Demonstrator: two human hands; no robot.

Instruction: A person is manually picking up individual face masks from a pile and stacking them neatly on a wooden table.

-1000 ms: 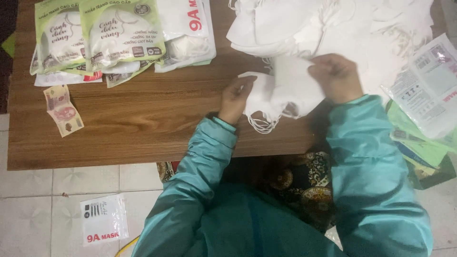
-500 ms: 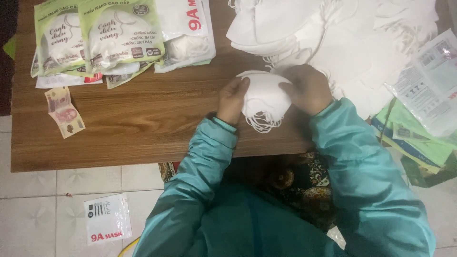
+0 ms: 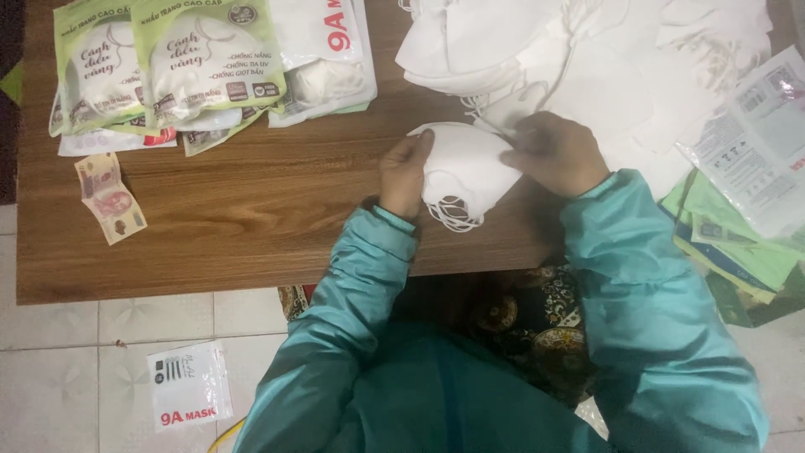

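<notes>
both hands, left (image 3: 405,172) and right (image 3: 555,153), clamp a mask stack (image 3: 464,174); beyond it, loose masks (image 3: 587,59) remain unbagged, filled packs (image 3: 201,63) done.

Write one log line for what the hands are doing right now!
left hand: holds stack of white face masks | right hand: grips same stack | wooden table: loose mask pile, packaged masks, banknotes

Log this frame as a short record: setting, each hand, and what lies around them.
setting: wooden table over a tiled floor
left hand: grips the left edge of a stack of white masks
right hand: presses on the stack's right side
behind: loose mask pile
left of table: packaged masks, banknotes
floor: one mask packet
</notes>
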